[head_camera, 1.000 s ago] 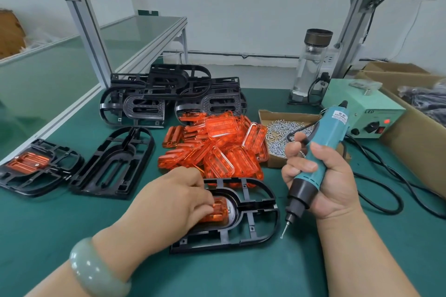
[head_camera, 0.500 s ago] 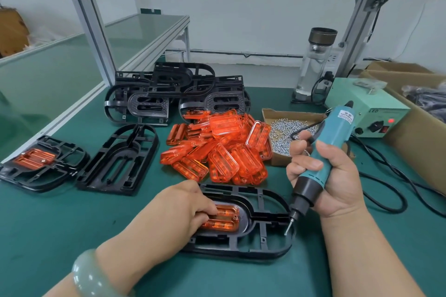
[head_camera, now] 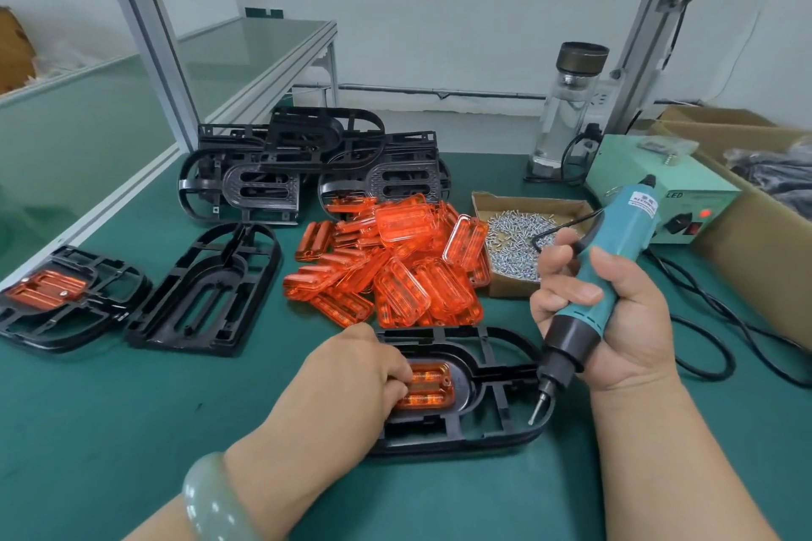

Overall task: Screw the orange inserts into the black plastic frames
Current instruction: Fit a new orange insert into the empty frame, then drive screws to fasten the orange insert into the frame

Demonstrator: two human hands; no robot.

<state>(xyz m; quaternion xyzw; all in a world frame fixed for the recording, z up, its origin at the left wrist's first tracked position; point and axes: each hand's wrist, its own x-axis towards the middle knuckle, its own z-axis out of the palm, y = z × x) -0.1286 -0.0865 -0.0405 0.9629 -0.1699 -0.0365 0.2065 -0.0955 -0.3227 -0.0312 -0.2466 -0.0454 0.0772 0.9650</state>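
Holding orange insert (head_camera: pixel 433 383) in black frame (head_camera: pixel 465 333), left hand (head_camera: pixel 347 382); screwdriver (head_camera: pixel 615 250) in right hand (head_camera: pixel 626 323)

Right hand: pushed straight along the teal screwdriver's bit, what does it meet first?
Probably the curved end rim of the black plastic frame, just under the teal electric screwdriver that the right hand grips, not the orange insert. Depth is unclear.

Factory assembly bench: aluminium frame (head_camera: pixel 154 48), green mat (head_camera: pixel 110 409), screw box (head_camera: pixel 518 242).
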